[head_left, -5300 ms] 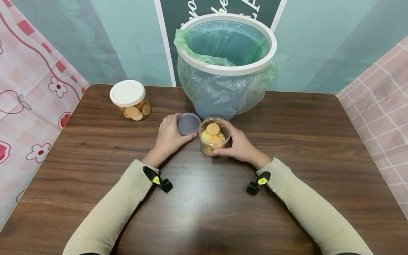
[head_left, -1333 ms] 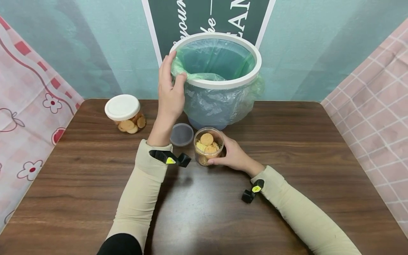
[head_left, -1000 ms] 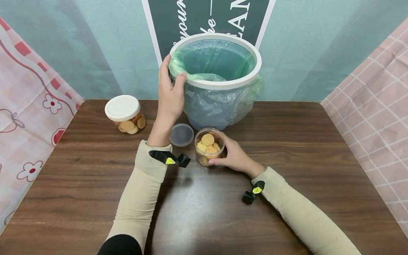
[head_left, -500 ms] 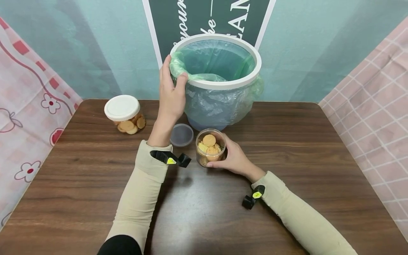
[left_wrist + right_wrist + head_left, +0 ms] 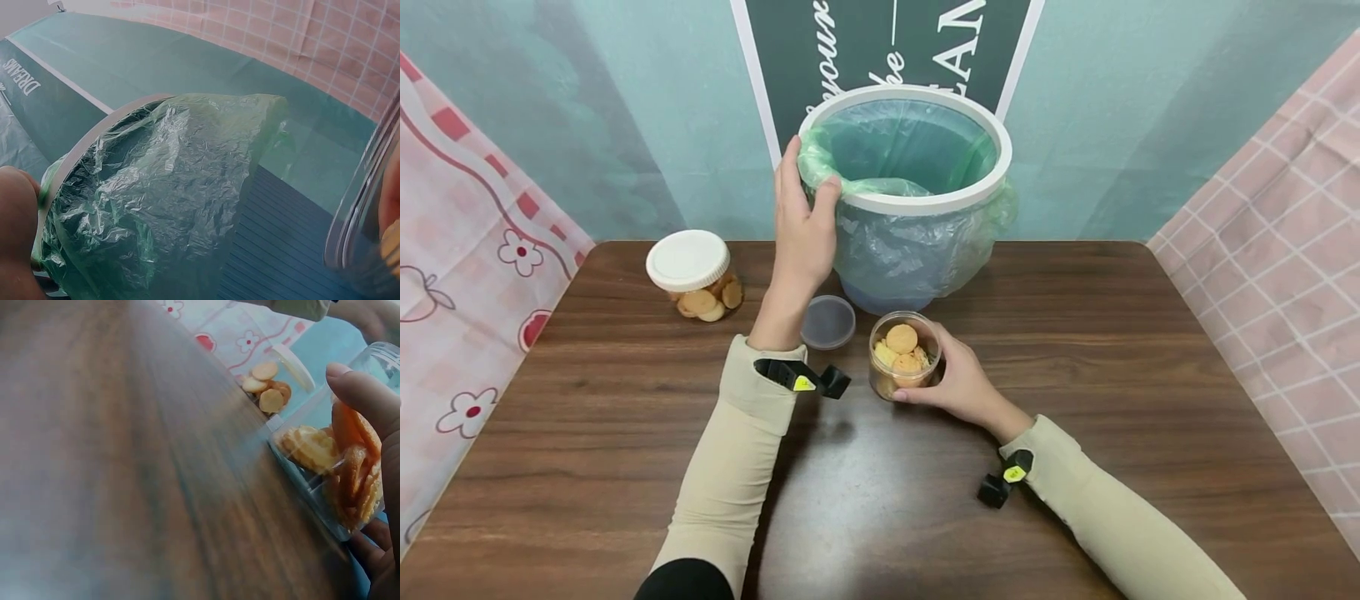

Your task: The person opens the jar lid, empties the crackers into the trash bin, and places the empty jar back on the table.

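My left hand (image 5: pixel 805 229) grips the left side of the white rim of a blue trash can (image 5: pixel 917 204), fingers and thumb over its green plastic liner (image 5: pixel 169 187). My right hand (image 5: pixel 964 375) holds a small clear jar (image 5: pixel 883 385) from its right side, thumb at the front. The jar is lidless and upright, with round cookies (image 5: pixel 901 340) inside; in the right wrist view the cookies (image 5: pixel 309 447) show through its wall. Left of the jar, a flat translucent lid (image 5: pixel 829 323) lies on the table.
A larger jar of cookies with a white lid (image 5: pixel 688 260) stands at the table's back left. The trash can is at the back of the wooden table (image 5: pixel 1060 333), before a teal backdrop (image 5: pixel 1097 125). Patterned cloths hang on both sides.
Over the last five seconds my left hand has gone from the lid up to the trash can's rim. Lately my right hand and the jar have shifted slightly right, and the head view has moved slightly.
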`<action>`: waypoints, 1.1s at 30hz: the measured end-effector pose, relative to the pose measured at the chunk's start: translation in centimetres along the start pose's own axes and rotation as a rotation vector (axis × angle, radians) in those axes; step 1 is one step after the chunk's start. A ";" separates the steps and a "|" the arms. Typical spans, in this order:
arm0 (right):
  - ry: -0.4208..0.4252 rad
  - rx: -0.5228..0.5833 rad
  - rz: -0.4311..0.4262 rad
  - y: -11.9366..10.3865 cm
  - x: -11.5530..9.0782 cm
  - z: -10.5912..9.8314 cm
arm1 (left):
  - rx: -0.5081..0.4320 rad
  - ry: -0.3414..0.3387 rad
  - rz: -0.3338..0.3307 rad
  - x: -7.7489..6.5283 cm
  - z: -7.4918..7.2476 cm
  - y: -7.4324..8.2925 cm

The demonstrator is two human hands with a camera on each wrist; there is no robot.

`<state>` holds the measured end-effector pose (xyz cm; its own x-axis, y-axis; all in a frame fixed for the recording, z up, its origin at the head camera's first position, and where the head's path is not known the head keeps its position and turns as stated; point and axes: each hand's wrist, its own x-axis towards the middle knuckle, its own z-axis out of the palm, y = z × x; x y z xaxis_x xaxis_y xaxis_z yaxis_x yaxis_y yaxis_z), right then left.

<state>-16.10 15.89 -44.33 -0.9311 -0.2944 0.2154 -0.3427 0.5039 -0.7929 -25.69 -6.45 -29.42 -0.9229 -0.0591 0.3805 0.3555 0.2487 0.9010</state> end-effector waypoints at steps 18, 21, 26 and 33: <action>0.049 -0.027 -0.007 -1.8 -3.6 -3.8 | 0.024 -0.012 -0.009 0.2 -0.2 -0.4; 0.063 -0.038 -0.036 -2.5 -4.0 -5.3 | 0.022 -0.010 -0.014 0.2 -0.2 -0.4; 0.106 -0.072 -0.079 -3.9 -4.4 -8.2 | 0.025 -0.016 -0.033 0.2 -0.1 -0.3; 0.184 -0.106 -0.073 -6.4 -4.2 -11.9 | 0.015 -0.013 -0.049 0.2 -0.2 -0.3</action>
<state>-11.52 23.53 -33.39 -0.9069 -0.1849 0.3785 -0.4125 0.5722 -0.7088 -25.93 -6.74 -29.57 -0.9409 -0.0593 0.3335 0.3079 0.2606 0.9150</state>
